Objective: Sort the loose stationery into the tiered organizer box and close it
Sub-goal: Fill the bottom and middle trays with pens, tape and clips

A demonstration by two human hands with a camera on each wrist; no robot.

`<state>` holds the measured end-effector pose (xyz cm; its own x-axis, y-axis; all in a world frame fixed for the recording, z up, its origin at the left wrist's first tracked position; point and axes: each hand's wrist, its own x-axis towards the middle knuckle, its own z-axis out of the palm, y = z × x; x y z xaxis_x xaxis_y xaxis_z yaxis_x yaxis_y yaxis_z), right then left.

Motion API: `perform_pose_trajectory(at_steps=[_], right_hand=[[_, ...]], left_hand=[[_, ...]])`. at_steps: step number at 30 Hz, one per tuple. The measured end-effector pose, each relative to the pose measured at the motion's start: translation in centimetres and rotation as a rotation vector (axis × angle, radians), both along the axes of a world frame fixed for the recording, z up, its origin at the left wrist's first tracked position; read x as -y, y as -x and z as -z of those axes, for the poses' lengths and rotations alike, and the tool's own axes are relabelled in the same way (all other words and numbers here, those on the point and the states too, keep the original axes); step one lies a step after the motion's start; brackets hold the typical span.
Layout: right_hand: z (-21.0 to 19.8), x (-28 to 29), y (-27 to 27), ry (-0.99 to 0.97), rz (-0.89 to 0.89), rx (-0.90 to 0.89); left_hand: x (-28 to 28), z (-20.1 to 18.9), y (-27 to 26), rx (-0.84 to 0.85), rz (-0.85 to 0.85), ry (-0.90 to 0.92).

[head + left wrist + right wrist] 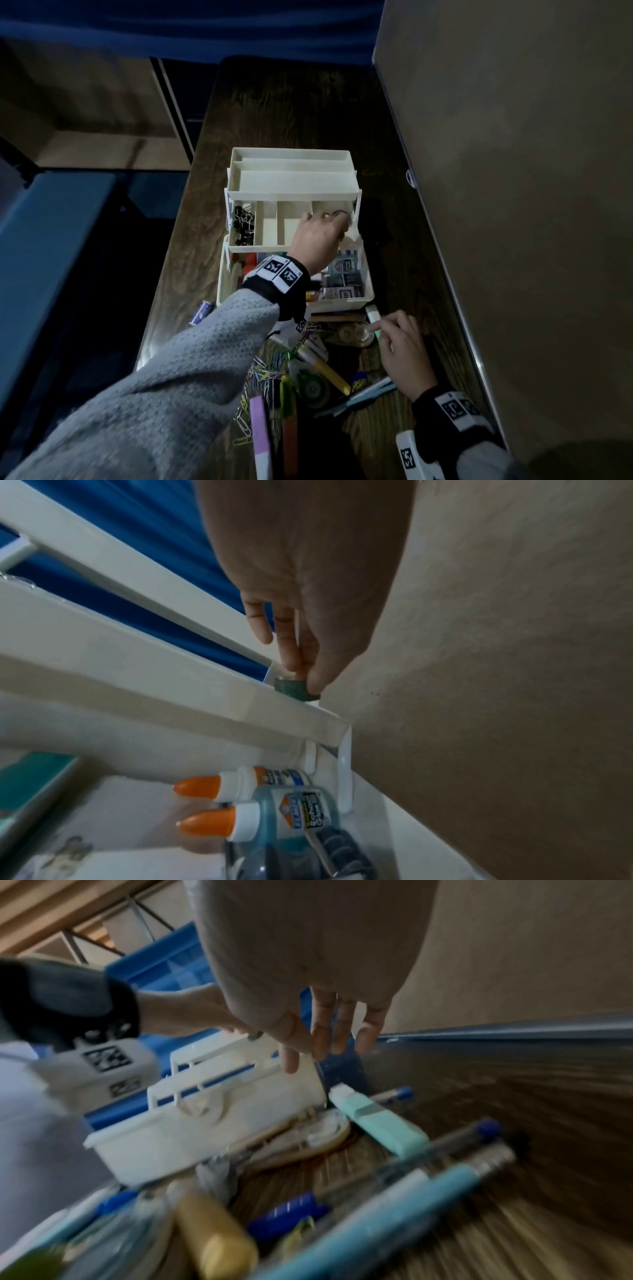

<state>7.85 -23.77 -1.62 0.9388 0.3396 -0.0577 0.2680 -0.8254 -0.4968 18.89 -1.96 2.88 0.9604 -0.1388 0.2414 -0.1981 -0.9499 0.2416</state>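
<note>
The white tiered organizer (294, 195) stands open on a dark wooden table, its trays stepped back. My left hand (337, 219) reaches over the right compartment of the middle tray. In the left wrist view its fingertips (318, 680) pinch a small dark green tape roll (294, 693) just above the tray's rim (171, 685). My right hand (383, 329) hovers with straight, relaxed fingers (322, 1037) over the loose pile in front of the box, close to a mint-green marker (371, 317) (380, 1121). It holds nothing.
Black binder clips (244, 222) fill the middle tray's left compartment. Glue bottles (274, 815) lie in the bottom tier. Paper clips (267, 370), a yellow marker (325, 370), pens (370, 390) and a tape dispenser (318, 1134) litter the near table. A beige panel (513, 171) bounds the right side.
</note>
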Motion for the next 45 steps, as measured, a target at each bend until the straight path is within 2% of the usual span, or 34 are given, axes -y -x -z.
perform_pose_trajectory(at_steps=[4, 8, 12, 14, 17, 22, 26, 31, 35, 37, 39, 41, 43, 45], right_hand=[[0.5, -0.1, 1.2, 0.036, -0.071, -0.107], [1.1, -0.3, 2.3, 0.057, -0.141, -0.163], [1.5, -1.1, 3.0, 0.065, -0.234, -0.226], [1.5, -1.5, 3.1, 0.067, -0.259, -0.228], [1.4, -2.3, 2.9, 0.075, -0.265, -0.218], [1.3, -3.7, 3.3, 0.091, -0.312, -0.238], [1.3, -4.4, 3.4, 0.026, -0.294, -0.201], [1.6, -4.3, 3.7, 0.019, -0.304, -0.188], [1.9, -3.3, 4.3, 0.051, -0.265, -0.238], [2.1, -2.8, 4.7, 0.107, -0.238, -0.176], [2.2, -2.3, 4.8, 0.208, -0.123, -0.053], [2.3, -1.4, 4.0, 0.259, 0.078, 0.01], [2.2, -0.2, 2.7, 0.261, 0.196, -0.093], [2.3, 0.7, 1.7, 0.282, 0.169, -0.238]], left_hand=[[0.1, 0.4, -0.6, -0.054, 0.027, -0.012], [-0.6, 0.1, 0.1, -0.033, 0.044, -0.022], [-3.5, -0.8, 3.8, 0.063, 0.047, 0.091], [-5.7, -1.0, 6.7, 0.059, 0.027, 0.107], [-9.4, -0.6, 11.5, -0.004, -0.06, 0.109], [-14.8, 1.3, 19.5, -0.125, -0.3, 0.204], [-16.2, 4.0, 24.3, -0.275, -0.422, 0.241], [-16.0, 6.8, 27.5, -0.439, -0.516, 0.301], [-15.4, 7.9, 28.3, -0.486, -0.53, 0.305], [-15.2, 7.9, 28.1, -0.475, -0.525, 0.316], [-14.9, 7.6, 27.5, -0.448, -0.507, 0.324], [-14.6, 7.2, 26.8, -0.399, -0.476, 0.341], [-14.3, 6.9, 26.3, -0.379, -0.446, 0.354], [-13.9, 6.6, 26.0, -0.394, -0.417, 0.36]])
